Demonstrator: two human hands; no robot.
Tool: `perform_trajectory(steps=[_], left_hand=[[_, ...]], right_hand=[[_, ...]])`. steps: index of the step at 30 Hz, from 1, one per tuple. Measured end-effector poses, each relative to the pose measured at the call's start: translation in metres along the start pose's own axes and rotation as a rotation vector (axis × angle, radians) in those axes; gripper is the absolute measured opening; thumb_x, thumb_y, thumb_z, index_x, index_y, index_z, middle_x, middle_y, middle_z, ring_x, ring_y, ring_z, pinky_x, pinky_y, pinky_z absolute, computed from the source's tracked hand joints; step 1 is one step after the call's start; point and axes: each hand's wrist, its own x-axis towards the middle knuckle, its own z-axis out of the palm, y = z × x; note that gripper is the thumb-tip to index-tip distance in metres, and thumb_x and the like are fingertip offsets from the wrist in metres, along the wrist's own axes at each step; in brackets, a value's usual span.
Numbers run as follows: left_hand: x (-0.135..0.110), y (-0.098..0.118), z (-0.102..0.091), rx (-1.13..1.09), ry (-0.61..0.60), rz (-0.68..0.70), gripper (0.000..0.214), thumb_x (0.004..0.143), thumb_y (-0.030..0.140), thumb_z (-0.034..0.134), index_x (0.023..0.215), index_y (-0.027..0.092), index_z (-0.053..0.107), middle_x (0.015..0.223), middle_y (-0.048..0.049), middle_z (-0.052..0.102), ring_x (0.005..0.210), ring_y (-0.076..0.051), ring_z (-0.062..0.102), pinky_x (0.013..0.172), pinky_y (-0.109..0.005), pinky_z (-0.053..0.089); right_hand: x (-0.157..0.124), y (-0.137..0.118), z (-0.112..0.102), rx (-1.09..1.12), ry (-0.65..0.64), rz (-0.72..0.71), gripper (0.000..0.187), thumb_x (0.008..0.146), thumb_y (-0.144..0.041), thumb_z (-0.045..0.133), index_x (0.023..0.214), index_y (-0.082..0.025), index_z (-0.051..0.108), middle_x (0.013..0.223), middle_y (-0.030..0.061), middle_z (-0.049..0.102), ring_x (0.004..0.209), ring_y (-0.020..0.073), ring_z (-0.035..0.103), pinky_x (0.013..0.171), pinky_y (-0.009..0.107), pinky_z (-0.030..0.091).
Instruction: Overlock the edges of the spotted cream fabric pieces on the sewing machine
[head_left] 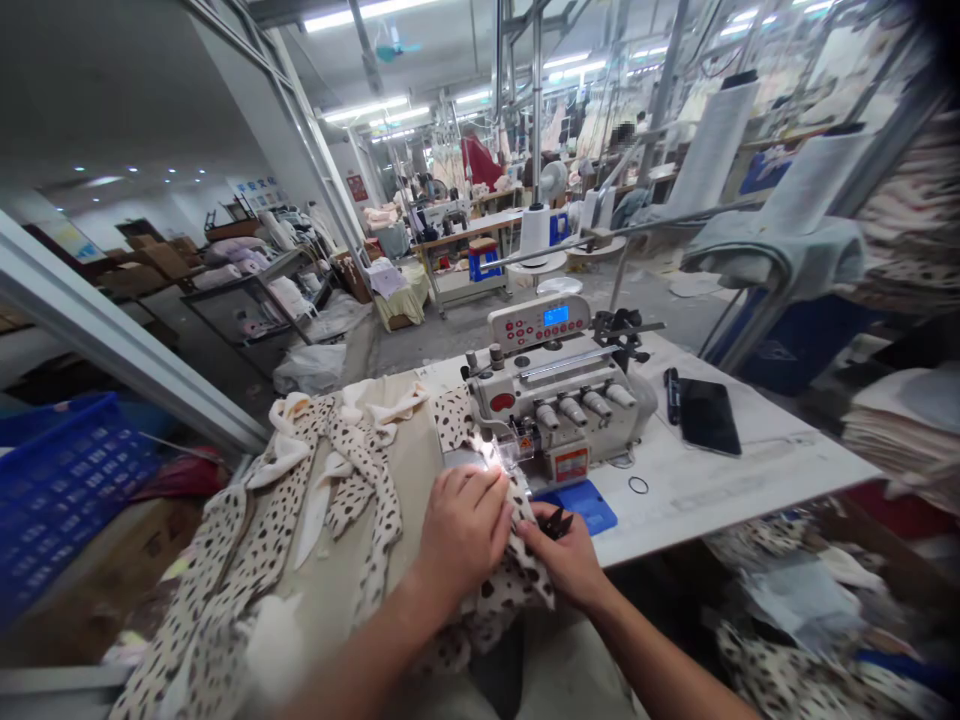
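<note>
A white overlock sewing machine [559, 385] stands on the table, its lamp lit at the needle area. White fabric with dark spots [525, 578] runs from under the machine's front down towards my lap. My left hand [466, 520] presses on it close to the presser foot, fingers together and bent. Lower and to the right, my right hand [566, 558] pinches the fabric's edge between thumb and fingers. A dark pointed tool, seemingly thread snips [555, 524], sticks out of that hand. Another part of the fabric [453, 418] lies behind the needle area.
Spotted strips with white edging [300, 480] lie spread on the left. A blue piece [581, 508], a black ring [638, 485] and a black phone [709, 415] are on the tabletop. Large thread cones [716, 145] stand behind at right. A blue basket [75, 490] is at far left.
</note>
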Motion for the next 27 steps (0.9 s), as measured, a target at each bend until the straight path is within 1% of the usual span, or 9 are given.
perform_trajectory(steps=[4,7,9,12,15,18,21,24,27], left_hand=[[-0.002,0.003,-0.002,-0.029,0.01,-0.018,0.029,0.094,0.021,0.056,0.122,0.018,0.062,0.124,-0.0108,0.066,0.115,-0.029,0.056,0.1,-0.049,0.042],[-0.006,0.008,-0.003,-0.078,0.021,0.002,0.025,0.092,0.017,0.055,0.116,0.018,0.064,0.117,-0.0111,0.068,0.113,-0.027,0.058,0.099,-0.046,0.044],[-0.009,0.009,-0.003,-0.069,0.003,0.004,0.026,0.092,0.019,0.057,0.117,0.019,0.064,0.117,-0.0107,0.068,0.113,-0.028,0.058,0.099,-0.047,0.044],[-0.009,0.004,-0.004,-0.018,-0.019,-0.017,0.032,0.091,0.024,0.06,0.123,0.02,0.062,0.127,-0.0109,0.066,0.118,-0.03,0.055,0.1,-0.05,0.043],[-0.006,-0.005,-0.003,0.017,-0.042,-0.035,0.035,0.091,0.027,0.062,0.126,0.021,0.062,0.13,-0.0113,0.065,0.118,-0.03,0.055,0.1,-0.052,0.043],[-0.001,-0.014,-0.003,0.044,-0.059,-0.06,0.035,0.092,0.028,0.061,0.126,0.022,0.061,0.129,-0.0095,0.065,0.117,-0.03,0.054,0.1,-0.053,0.042],[0.002,-0.014,-0.007,0.051,-0.065,-0.075,0.034,0.094,0.029,0.06,0.127,0.021,0.06,0.13,-0.0095,0.064,0.119,-0.031,0.053,0.099,-0.054,0.042],[0.001,-0.005,-0.013,-0.006,-0.056,-0.047,0.03,0.093,0.023,0.058,0.122,0.019,0.061,0.127,-0.0115,0.063,0.12,-0.03,0.053,0.1,-0.051,0.044],[-0.001,0.004,-0.017,-0.097,-0.076,0.03,0.021,0.093,0.017,0.056,0.112,0.018,0.064,0.114,-0.0096,0.066,0.109,-0.025,0.058,0.094,-0.043,0.048]], right_hand=[[0.0,-0.001,0.001,-0.004,0.011,0.023,0.037,0.079,-0.049,0.079,0.097,-0.016,0.077,0.083,0.0059,0.074,0.071,0.0172,0.063,0.07,0.028,0.052],[-0.001,-0.003,0.001,-0.036,-0.004,-0.004,0.036,0.081,-0.049,0.078,0.094,-0.015,0.077,0.084,0.0063,0.074,0.074,0.0179,0.063,0.072,0.028,0.052],[-0.001,-0.004,0.002,-0.044,-0.021,-0.006,0.036,0.082,-0.049,0.077,0.094,-0.015,0.077,0.085,0.0067,0.074,0.075,0.0186,0.064,0.072,0.029,0.052],[-0.002,-0.005,0.003,-0.037,-0.025,0.019,0.039,0.081,-0.051,0.077,0.094,-0.014,0.077,0.082,0.0071,0.073,0.072,0.0195,0.063,0.069,0.03,0.052],[-0.001,-0.005,0.005,-0.024,-0.028,0.03,0.042,0.079,-0.052,0.078,0.095,-0.014,0.077,0.082,0.0075,0.074,0.071,0.0201,0.064,0.068,0.032,0.053],[-0.001,-0.004,0.006,-0.014,-0.029,0.017,0.038,0.078,-0.049,0.079,0.094,-0.014,0.078,0.085,0.0075,0.075,0.073,0.0198,0.064,0.071,0.032,0.053],[-0.001,-0.004,0.006,-0.002,-0.036,0.031,0.035,0.08,-0.046,0.079,0.093,-0.014,0.077,0.08,0.0056,0.073,0.069,0.0171,0.062,0.068,0.029,0.051],[0.0,-0.006,0.007,-0.001,-0.043,0.022,0.034,0.081,-0.046,0.078,0.092,-0.014,0.077,0.077,0.004,0.071,0.067,0.0152,0.059,0.065,0.026,0.049],[0.0,-0.008,0.009,-0.011,-0.027,0.006,0.035,0.08,-0.047,0.078,0.084,-0.013,0.075,0.072,0.0026,0.068,0.063,0.0136,0.056,0.062,0.025,0.047]])
